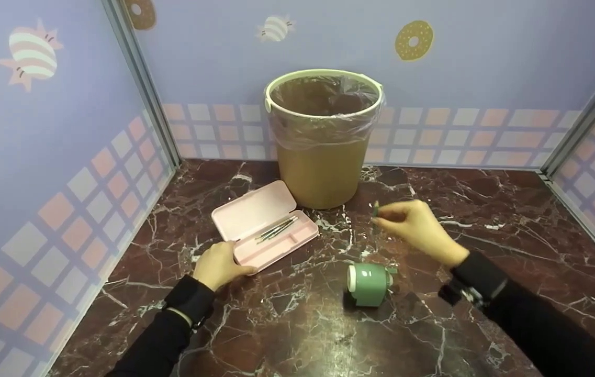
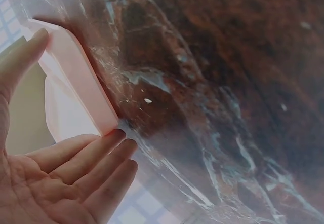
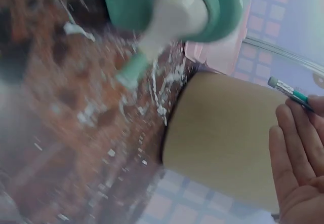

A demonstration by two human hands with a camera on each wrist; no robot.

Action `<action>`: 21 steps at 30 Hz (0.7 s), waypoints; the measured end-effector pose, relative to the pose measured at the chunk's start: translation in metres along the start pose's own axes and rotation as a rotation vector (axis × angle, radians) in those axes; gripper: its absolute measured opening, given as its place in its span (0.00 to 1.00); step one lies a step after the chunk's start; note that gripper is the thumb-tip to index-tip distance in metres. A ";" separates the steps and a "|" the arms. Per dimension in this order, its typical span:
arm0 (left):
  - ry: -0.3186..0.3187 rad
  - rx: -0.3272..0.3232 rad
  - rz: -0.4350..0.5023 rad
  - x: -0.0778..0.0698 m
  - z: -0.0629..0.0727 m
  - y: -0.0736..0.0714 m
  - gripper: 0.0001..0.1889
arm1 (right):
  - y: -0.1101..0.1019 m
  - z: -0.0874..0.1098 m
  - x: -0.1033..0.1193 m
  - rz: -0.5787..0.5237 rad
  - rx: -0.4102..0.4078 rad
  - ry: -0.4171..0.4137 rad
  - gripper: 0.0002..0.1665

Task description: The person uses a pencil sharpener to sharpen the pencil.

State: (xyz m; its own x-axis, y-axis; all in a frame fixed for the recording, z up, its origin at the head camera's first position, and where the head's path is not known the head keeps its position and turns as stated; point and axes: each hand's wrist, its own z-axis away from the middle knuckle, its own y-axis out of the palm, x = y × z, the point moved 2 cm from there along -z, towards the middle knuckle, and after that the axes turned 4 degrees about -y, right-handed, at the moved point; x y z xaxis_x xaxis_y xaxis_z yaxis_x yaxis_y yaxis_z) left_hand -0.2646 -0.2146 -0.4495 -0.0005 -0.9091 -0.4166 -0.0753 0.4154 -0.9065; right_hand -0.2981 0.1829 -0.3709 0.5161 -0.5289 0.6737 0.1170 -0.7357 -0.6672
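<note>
An open pink pencil case (image 1: 253, 212) lies on the table with several striped pencils (image 1: 277, 230) inside. My left hand (image 1: 217, 267) grips the case's near left corner; in the left wrist view the thumb is on one side and the fingertips on the other. Above the table, my right hand (image 1: 423, 228) pinches a green pencil (image 3: 291, 93), whose metal ferrule and eraser end show in the right wrist view. The rest of that pencil is hidden by the fingers. Below the right hand stands a green crank pencil sharpener (image 1: 371, 285), touched by neither hand.
A tan trash bin (image 1: 321, 173) lined with a clear plastic bag (image 1: 323, 131) stands behind the pencil case, close to its lid. Patterned wall panels (image 1: 213, 63) enclose the back and sides of the dark marbled table (image 1: 287, 335).
</note>
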 end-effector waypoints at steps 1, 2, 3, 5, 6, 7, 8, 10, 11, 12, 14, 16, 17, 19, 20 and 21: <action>0.000 -0.002 0.000 0.000 0.000 0.000 0.31 | -0.001 -0.007 0.003 0.024 0.020 -0.018 0.12; -0.001 -0.004 0.001 -0.001 0.000 0.000 0.31 | -0.001 -0.013 0.006 0.058 0.035 -0.042 0.12; 0.000 -0.005 0.003 -0.001 0.000 0.000 0.31 | -0.001 -0.020 0.010 0.092 0.047 -0.069 0.11; 0.003 -0.010 0.003 -0.001 -0.001 0.000 0.31 | 0.001 -0.035 0.017 0.171 0.070 -0.138 0.11; 0.006 -0.011 0.002 -0.002 -0.001 0.000 0.31 | 0.002 -0.041 0.021 0.210 0.079 -0.174 0.10; 0.008 -0.012 0.001 -0.002 -0.001 0.000 0.31 | 0.004 -0.048 0.026 0.253 0.090 -0.208 0.10; 0.010 -0.012 0.000 -0.002 -0.002 0.000 0.31 | 0.007 -0.055 0.030 0.299 0.103 -0.240 0.09; 0.013 -0.012 -0.001 -0.002 -0.002 0.000 0.31 | 0.014 -0.068 0.038 0.372 0.140 -0.280 0.08; 0.013 -0.011 -0.001 -0.002 -0.001 0.000 0.30 | 0.019 -0.074 0.042 0.411 0.159 -0.300 0.08; 0.012 -0.011 -0.001 -0.002 -0.001 0.000 0.30 | 0.024 -0.081 0.046 0.451 0.178 -0.323 0.07; 0.013 -0.009 -0.003 -0.002 0.000 0.000 0.30 | 0.037 -0.093 0.052 0.533 0.214 -0.380 0.07; 0.018 -0.005 -0.006 -0.002 0.000 0.000 0.30 | 0.050 -0.103 0.057 0.603 0.230 -0.459 0.09; 0.020 -0.004 -0.010 -0.002 0.000 0.000 0.29 | 0.057 -0.108 0.060 0.635 0.239 -0.498 0.10; 0.026 -0.007 -0.018 -0.002 0.000 -0.001 0.29 | 0.070 -0.117 0.064 0.701 0.252 -0.564 0.12; 0.030 -0.010 -0.023 -0.002 -0.001 -0.001 0.29 | 0.076 -0.121 0.067 0.734 0.257 -0.592 0.11; 0.031 -0.012 -0.025 -0.002 -0.001 -0.002 0.28 | 0.083 -0.125 0.069 0.766 0.264 -0.612 0.10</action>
State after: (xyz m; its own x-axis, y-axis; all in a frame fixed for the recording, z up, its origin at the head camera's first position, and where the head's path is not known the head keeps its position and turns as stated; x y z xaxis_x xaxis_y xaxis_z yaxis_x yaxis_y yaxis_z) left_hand -0.2659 -0.2133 -0.4469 -0.0296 -0.9200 -0.3908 -0.0879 0.3919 -0.9158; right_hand -0.3596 0.0329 -0.3400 0.8684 -0.4565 -0.1934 -0.2818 -0.1336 -0.9501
